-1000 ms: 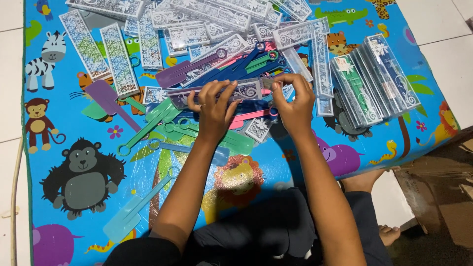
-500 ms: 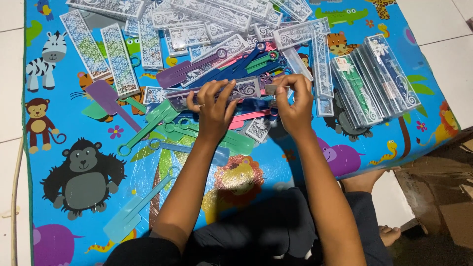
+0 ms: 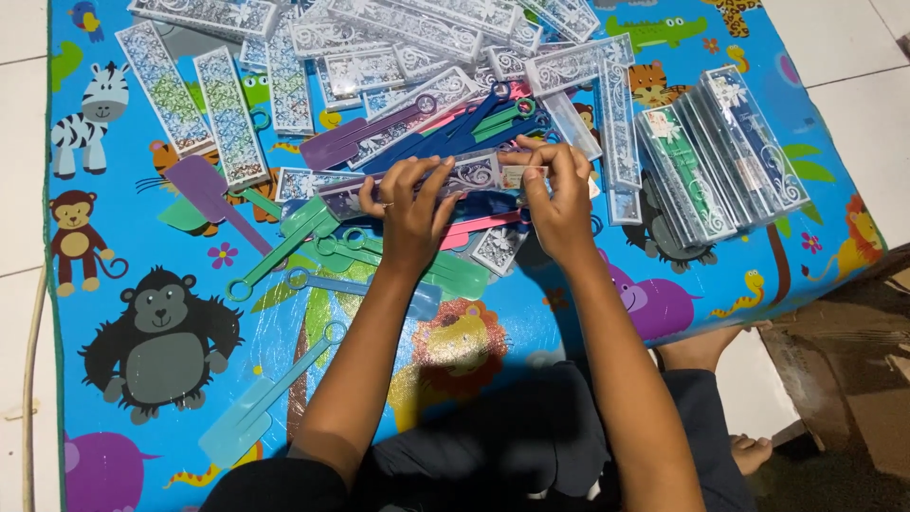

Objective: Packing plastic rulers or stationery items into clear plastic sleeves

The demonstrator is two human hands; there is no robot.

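A long, clear patterned sleeve [image 3: 455, 178] is held level between both hands, just above the middle of the play mat [image 3: 569, 322]. A purple flat piece shows inside its left part. The left hand [image 3: 412, 204] is closed over the sleeve's middle, fingers curled on top and thumb below. The right hand [image 3: 559, 194] is pinched shut on the sleeve's right end, where a small pale tag sticks out.

Directly under the hands, pink and dark blue plastic paddles are heaped. At 7 o'clock from the sleeve, green paddles [image 3: 313, 232] with ring ends lie crossed, and further out a light blue paddle [image 3: 270, 393] lies alone. At 12 o'clock, empty patterned sleeves [image 3: 408, 33] are scattered. At 3 o'clock, well apart, finished packs [image 3: 720, 166] are stacked in a row. The mat, printed with cartoon animals, is spread on a white tiled floor [image 3: 19, 218].
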